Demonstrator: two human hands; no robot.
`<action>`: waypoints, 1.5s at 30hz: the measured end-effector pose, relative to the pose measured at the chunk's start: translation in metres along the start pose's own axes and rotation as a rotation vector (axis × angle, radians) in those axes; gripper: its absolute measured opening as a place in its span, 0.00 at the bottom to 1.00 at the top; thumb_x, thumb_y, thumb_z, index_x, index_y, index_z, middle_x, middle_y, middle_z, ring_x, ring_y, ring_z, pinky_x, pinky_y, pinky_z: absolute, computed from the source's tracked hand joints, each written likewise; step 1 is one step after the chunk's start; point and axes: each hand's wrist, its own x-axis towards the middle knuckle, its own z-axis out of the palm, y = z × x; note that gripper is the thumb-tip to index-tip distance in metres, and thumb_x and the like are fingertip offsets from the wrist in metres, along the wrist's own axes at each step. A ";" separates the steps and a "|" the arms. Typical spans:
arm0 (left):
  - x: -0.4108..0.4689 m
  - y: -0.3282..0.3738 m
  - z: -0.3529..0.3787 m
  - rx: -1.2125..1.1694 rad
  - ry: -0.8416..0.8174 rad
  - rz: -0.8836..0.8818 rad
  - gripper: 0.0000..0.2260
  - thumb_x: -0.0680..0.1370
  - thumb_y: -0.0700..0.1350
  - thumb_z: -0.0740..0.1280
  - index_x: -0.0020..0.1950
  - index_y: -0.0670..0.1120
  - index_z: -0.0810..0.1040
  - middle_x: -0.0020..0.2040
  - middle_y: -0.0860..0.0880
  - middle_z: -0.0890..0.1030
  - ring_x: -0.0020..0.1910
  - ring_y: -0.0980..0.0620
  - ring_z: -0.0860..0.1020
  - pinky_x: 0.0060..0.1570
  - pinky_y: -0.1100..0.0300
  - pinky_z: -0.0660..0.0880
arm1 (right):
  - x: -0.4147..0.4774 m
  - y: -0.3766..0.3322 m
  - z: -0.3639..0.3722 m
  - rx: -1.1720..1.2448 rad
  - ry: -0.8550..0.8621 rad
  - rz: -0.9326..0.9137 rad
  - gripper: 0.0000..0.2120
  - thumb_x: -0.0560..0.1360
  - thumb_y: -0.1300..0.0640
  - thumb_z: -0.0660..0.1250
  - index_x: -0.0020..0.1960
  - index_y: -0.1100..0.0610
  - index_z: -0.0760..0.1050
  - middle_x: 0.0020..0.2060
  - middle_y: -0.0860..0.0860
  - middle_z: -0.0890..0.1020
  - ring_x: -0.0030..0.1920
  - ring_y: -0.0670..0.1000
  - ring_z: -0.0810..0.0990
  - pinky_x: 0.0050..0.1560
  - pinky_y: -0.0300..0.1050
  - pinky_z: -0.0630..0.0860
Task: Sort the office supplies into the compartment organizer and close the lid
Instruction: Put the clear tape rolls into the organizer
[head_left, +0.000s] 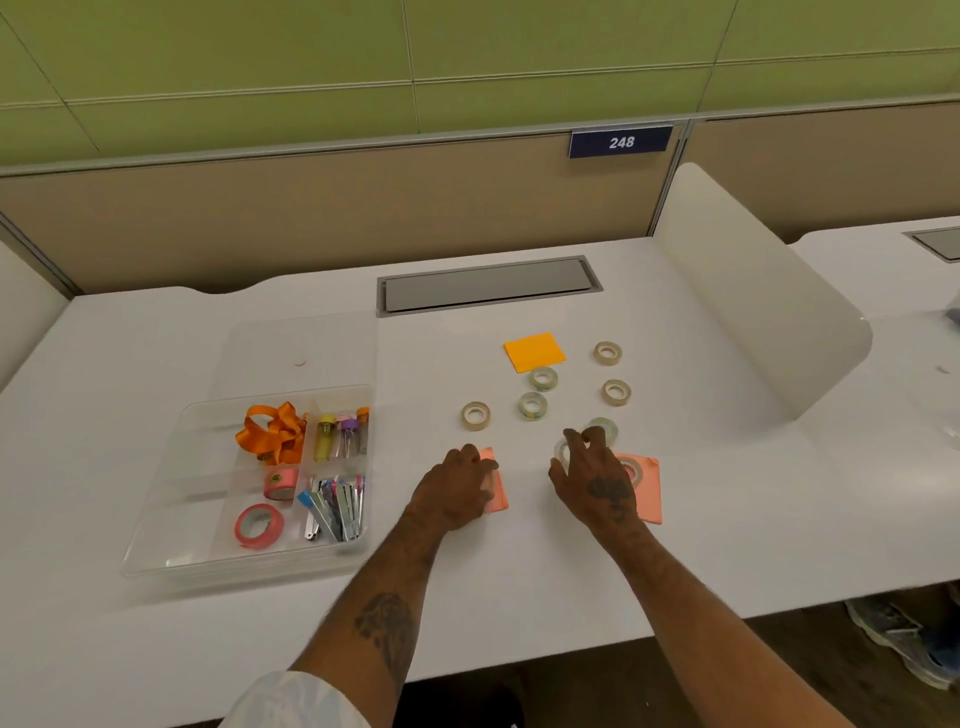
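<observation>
The clear compartment organizer (156, 525) sits at the left with its lid (296, 353) lying open behind it. It holds an orange ribbon (272, 434), small bottles (340, 436), pink tape rolls (258, 526) and clips (335, 506). Several tape rolls (475, 415) and an orange sticky pad (534, 352) lie loose on the white desk (519, 571). My left hand (460, 488) curls over a pale tape roll on a pink sticky pad (497, 496). My right hand (597, 480) pinches a clear tape roll (562, 451). Beside it, another pink pad (649, 493) carries a tape roll (631, 467).
A grey cable hatch (488, 285) is set into the desk at the back. A white curved divider (753, 312) stands at the right. A tan partition (311, 218) runs behind the desk. Shoes (904, 639) show on the floor at the lower right.
</observation>
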 end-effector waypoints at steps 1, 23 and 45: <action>-0.002 -0.004 -0.004 -0.023 0.042 -0.003 0.21 0.80 0.51 0.62 0.73 0.51 0.67 0.70 0.46 0.67 0.67 0.45 0.67 0.60 0.49 0.73 | 0.001 -0.006 0.001 0.026 0.007 -0.009 0.23 0.75 0.51 0.66 0.67 0.58 0.71 0.61 0.58 0.73 0.52 0.60 0.79 0.45 0.51 0.77; -0.187 -0.233 -0.078 -0.018 0.372 -0.243 0.23 0.80 0.54 0.61 0.73 0.47 0.67 0.68 0.48 0.71 0.65 0.46 0.71 0.59 0.50 0.72 | -0.025 -0.298 0.067 0.146 -0.090 -0.534 0.24 0.77 0.48 0.63 0.71 0.55 0.68 0.61 0.57 0.75 0.61 0.58 0.73 0.59 0.51 0.74; -0.234 -0.335 -0.047 -0.009 0.236 -0.269 0.26 0.79 0.57 0.61 0.75 0.49 0.64 0.76 0.49 0.63 0.74 0.48 0.61 0.66 0.51 0.66 | -0.074 -0.392 0.120 -0.045 -0.207 -0.622 0.28 0.77 0.42 0.62 0.74 0.51 0.63 0.65 0.53 0.75 0.63 0.54 0.74 0.62 0.50 0.73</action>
